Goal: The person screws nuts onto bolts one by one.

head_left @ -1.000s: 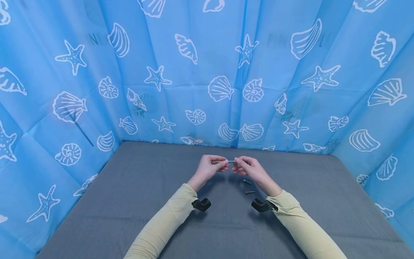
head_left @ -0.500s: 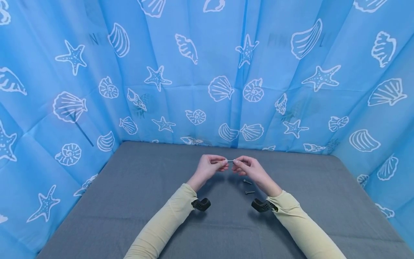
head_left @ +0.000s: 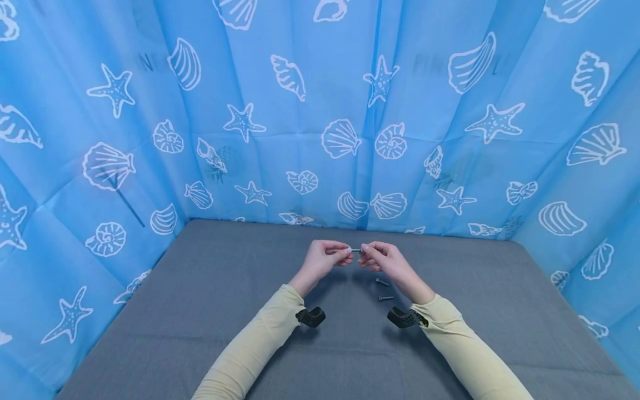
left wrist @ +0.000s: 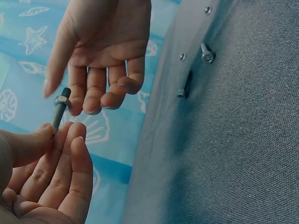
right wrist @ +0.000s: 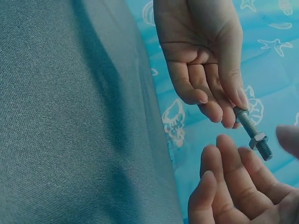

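The gap between the left hand and right hand is small — a bolt with a nut pokes into it. On the gray table, 2 loose bolts lie in the way. There is lots of room outside the sleeves — but the curtain blocks the back.

Bright, diffuse light filled the head view, leaving soft shadows on the desk below the hands. Both wrist views were dimmer, bluish and grainy, with broad dark shadow bands across the desk. At 3 o'clock in the right wrist view, a thumb was blurred; the nut glinted faintly.
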The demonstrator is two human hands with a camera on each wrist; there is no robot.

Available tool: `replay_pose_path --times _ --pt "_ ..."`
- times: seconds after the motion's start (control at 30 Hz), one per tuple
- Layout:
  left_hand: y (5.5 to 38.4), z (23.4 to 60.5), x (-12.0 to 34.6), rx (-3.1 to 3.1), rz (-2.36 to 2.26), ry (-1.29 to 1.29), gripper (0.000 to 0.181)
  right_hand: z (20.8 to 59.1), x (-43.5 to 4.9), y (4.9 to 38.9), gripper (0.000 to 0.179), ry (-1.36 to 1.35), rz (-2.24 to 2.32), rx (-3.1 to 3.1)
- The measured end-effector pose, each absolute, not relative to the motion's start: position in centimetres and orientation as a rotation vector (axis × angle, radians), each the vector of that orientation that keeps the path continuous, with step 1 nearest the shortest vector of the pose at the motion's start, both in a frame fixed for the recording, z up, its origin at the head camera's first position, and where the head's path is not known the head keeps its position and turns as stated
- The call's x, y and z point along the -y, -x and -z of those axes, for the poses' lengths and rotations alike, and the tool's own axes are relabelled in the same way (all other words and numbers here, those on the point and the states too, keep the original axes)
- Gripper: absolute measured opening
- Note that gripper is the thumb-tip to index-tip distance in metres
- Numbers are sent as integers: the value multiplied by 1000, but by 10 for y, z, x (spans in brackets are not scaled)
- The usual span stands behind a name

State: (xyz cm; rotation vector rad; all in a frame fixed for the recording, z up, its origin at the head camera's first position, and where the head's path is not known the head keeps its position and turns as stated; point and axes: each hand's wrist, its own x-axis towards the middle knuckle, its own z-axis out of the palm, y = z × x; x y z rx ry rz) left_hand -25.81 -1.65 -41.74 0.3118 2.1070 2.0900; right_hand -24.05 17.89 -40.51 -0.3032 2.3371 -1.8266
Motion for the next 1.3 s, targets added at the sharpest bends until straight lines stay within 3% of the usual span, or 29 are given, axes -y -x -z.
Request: replay_pose_path --times 0.3,0.57,0.83,1.17,1.3 --pt "258 418 18 -2110 -2085 -318 23 407 -181 240 29 373 1854 -2314" --pt "259 418 17 -2096 -2094 -331 25 405 -181 241 40 316 1841 -2301" --pt "260 418 17 -2088 -2077 -311 27 407 -184 238 33 435 1843 -2305" --pt "245 398 18 -2101 -2060 -309 19 408 -183 239 33 378 1852 -2319" --pt "250 406 17 -2115 -2069 -324 22 408 -182 240 34 330 1828 -2330"
